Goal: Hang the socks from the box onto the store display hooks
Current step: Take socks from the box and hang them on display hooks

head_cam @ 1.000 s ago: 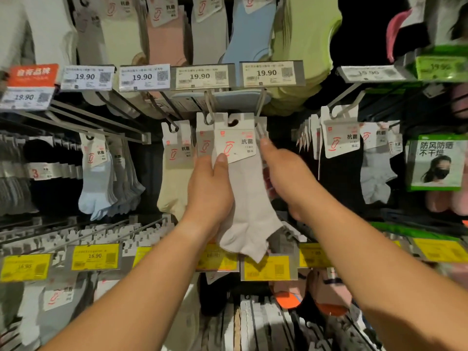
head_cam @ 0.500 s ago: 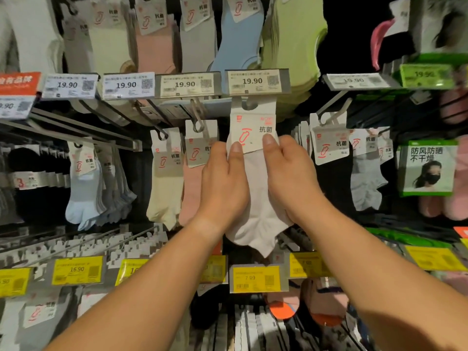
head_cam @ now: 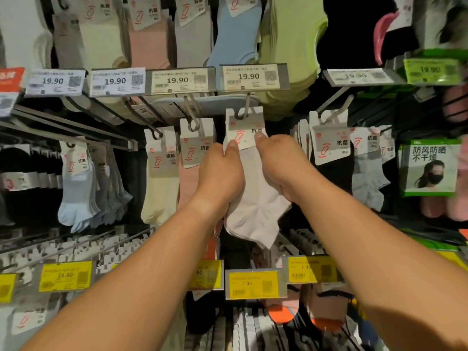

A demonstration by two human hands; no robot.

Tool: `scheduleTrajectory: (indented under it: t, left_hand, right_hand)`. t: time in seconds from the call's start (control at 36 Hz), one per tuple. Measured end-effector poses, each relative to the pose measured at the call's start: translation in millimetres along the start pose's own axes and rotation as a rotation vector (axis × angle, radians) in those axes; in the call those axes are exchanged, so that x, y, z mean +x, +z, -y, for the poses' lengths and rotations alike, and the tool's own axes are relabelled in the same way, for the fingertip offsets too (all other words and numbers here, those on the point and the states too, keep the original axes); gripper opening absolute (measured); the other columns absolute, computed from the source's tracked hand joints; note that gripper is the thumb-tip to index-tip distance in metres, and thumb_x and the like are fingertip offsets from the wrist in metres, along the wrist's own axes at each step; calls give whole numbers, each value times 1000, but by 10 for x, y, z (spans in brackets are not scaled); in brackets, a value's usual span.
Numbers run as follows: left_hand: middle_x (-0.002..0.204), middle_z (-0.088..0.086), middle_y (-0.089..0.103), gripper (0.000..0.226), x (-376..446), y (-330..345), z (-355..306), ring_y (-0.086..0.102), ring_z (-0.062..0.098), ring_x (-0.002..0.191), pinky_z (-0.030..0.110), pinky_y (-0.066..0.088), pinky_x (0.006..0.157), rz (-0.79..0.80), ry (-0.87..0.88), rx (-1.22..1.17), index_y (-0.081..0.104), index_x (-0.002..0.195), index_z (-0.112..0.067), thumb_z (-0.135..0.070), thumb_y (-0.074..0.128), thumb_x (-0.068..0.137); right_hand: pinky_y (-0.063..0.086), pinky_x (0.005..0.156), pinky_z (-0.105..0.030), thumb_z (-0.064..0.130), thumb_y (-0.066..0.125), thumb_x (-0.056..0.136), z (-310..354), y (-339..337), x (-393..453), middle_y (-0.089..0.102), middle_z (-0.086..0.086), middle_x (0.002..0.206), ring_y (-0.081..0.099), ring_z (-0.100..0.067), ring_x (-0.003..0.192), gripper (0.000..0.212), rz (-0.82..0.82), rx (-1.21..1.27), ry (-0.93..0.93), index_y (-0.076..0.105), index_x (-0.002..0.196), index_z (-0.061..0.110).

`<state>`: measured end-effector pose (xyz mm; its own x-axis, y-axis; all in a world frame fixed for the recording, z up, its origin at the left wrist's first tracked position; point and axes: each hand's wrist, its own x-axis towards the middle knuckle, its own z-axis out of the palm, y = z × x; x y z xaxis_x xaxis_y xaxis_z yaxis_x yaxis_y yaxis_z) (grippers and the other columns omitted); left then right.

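Head view shows the big change since a second ago: back then I held the pale sock pack (head_cam: 253,198) low, below the hook (head_cam: 247,103), and my right hand was off to the side. Half a second ago I had lifted it up under the price tag (head_cam: 253,77). Now the hole in the white card (head_cam: 244,127) looks slipped over the tip of the hook. I think this means the pack is almost hung. It may need one more push to slide back along the hook.

My left hand (head_cam: 220,176) is closed on the left side of the pack. Its thumb presses the bottom edge of the card, and the fingers are tucked behind the sock where I cannot see them. My right hand (head_cam: 281,163) is closed on the right side in the same way, thumb on the card near the printed letters.

The pack hangs between the pink socks (head_cam: 188,183) on its left and the dark socks (head_cam: 334,173) on its right. I cannot see the box from here.

If I let go too soon, the card could slip off the hook tip.
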<state>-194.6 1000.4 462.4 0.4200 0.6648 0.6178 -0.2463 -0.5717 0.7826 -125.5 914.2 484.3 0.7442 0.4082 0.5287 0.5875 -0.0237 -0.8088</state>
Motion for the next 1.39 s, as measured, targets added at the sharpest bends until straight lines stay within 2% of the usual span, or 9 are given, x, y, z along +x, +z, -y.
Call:
scheduleTrajectory:
  t: [0.14, 0.22, 0.42, 0.58, 0.67, 0.83, 0.92, 1.19, 1.39]
  left_hand:
    - [111, 7, 57, 40, 200, 97, 121, 53, 23, 101, 28, 35, 77, 39, -23, 214, 54, 122, -3, -39, 41, 108]
    - [126, 16, 62, 43, 315, 195, 216, 59, 34, 115, 29, 35, 77, 139, -86, 385, 52, 130, -4, -40, 46, 106]
    - [145, 20, 49, 49, 335, 260, 355, 53, 35, 130, 37, 45, 105, 405, -184, 743, 39, 146, 1, -24, 50, 105]
    - [107, 14, 71, 26, 242, 150, 301, 70, 29, 94, 38, 61, 81, 642, -94, 1042, 67, 115, -3, -17, 65, 94]
    - [98, 11, 64, 22, 148, 68, 269, 59, 25, 83, 33, 49, 71, 583, 34, 1143, 67, 110, -6, -20, 63, 93]
    - [106, 11, 68, 26, -160, -183, 141, 55, 26, 80, 31, 43, 66, 469, 326, 1011, 66, 109, -11, -31, 59, 94]
    - [109, 11, 66, 25, -472, -228, 53, 63, 30, 93, 33, 46, 69, 520, 418, 858, 60, 106, -14, -36, 60, 93]
    - [124, 15, 67, 35, -2238, 172, -342, 63, 37, 112, 38, 52, 85, 1063, 550, 541, 66, 114, -14, -42, 61, 94]
    - [125, 13, 64, 46, -3836, 386, -909, 61, 35, 114, 40, 52, 92, 1385, 643, 335, 60, 126, -11, -44, 61, 94]
  right_hand:
    - [53, 89, -41, 36, 41, 103, -69, 187, 254, 65, -17, 112, 63, -34, 102, 42, 10, -75, 136, 59, 122, 3]
    - [54, 92, -44, 22, 43, 102, -175, 291, 364, 63, -18, 112, 62, -36, 104, 32, 10, -164, 178, 58, 119, 0]
    - [50, 92, -41, 43, 38, 103, -532, 501, 340, 57, -18, 130, 58, -36, 114, 48, 65, -221, 293, 43, 135, 7]
    - [47, 92, -40, 41, 46, 102, -540, 446, 204, 49, -20, 138, 52, -38, 123, 55, 169, -450, 323, 34, 138, 1]
    - [46, 81, -37, 35, 50, 101, -492, 415, -9, 50, -20, 137, 55, -35, 119, 55, 176, -560, 313, 32, 141, 1]
    - [43, 84, -37, 33, 49, 101, -278, 275, -593, 45, -19, 139, 51, -35, 124, 49, -22, -655, 210, 35, 138, 3]
    - [42, 86, -37, 36, 49, 101, -222, 96, -997, 47, -21, 138, 51, -38, 124, 48, -137, -676, 234, 37, 134, 3]
    - [44, 95, -38, 37, 48, 100, -229, -948, -3152, 51, -20, 139, 52, -38, 126, 49, -414, -846, 687, 44, 134, 2]
    - [47, 80, -34, 59, 47, 89, -155, -1960, -5003, 58, -17, 129, 59, -36, 111, 66, -609, -921, 1084, 49, 131, 8]
